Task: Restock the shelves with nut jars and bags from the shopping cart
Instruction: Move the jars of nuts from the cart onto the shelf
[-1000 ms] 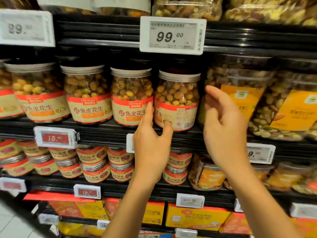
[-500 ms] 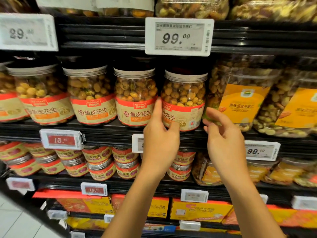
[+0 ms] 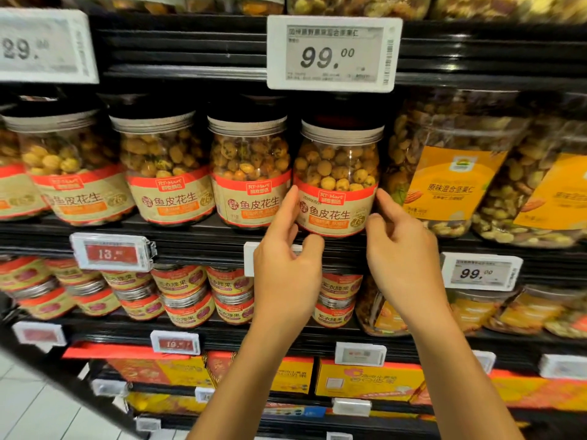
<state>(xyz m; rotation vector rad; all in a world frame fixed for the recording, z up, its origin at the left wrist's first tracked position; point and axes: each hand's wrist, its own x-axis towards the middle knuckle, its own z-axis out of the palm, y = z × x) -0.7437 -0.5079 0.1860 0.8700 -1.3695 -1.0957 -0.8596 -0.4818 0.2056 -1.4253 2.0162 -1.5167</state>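
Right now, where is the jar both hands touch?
Head view, centre: rightmost peanut jar on its shelf, under the 99.00 price tag, left of mixed-nut tubs.

Price tag [image 3: 44,46] upper left: cut by left edge, digits blurred, approx 29. Leftmost jar [image 3: 9,188] only partly in frame at left edge. Bags [image 3: 359,4] on top shelf [image 3: 190,49] cropped by top edge. Jar lids [image 3: 149,104] lost in shadow. Small print on 99.00 tag [image 3: 333,54] too small to read. White tag [image 3: 249,258], centre, mostly behind left hand [image 3: 286,281]; cans [image 3: 336,300] partly behind right hand [image 3: 403,262]. Whether hands grip centre jar [image 3: 336,185] or just touch it: can't tell.
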